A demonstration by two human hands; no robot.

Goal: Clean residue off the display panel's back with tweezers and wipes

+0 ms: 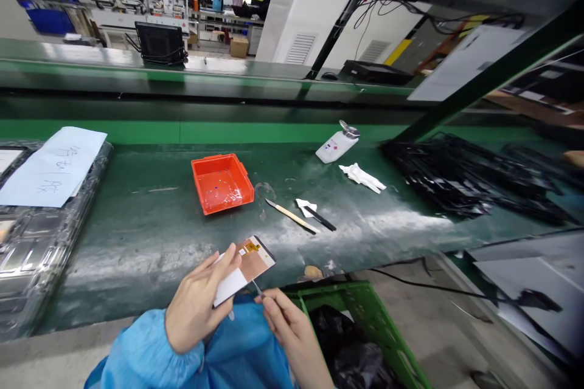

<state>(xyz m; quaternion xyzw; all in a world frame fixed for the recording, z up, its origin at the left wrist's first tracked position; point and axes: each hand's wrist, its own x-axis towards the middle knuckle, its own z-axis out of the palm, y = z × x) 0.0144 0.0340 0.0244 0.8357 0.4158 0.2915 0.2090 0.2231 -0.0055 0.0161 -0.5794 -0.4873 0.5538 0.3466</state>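
In my left hand (pixel 201 295) is a phone display panel (pixel 256 263), tilted over the bench's front edge. The panel's back faces up, part white and part copper-brown, with a small orange flex cable (pixel 249 248). My right hand (pixel 285 319) pinches a thin, pointed metal tool (pixel 257 285), its tip at the panel's lower right edge. Most of the tool is hidden by the fingers. Beyond the hands lie a craft knife (pixel 292 216) with a pale handle and a black slim tool (pixel 320 217), whose end rests on a white wipe (pixel 305 206).
An orange-red bin (pixel 221 185) stands on the green bench (pixel 150 231). Farther right are a white dispenser bottle (pixel 337 146), a crumpled wipe (pixel 362 177) and piled black parts (pixel 438 182). Clear trays (pixel 41 255) fill the left end. A green crate (pixel 378 316) with black bags sits below.
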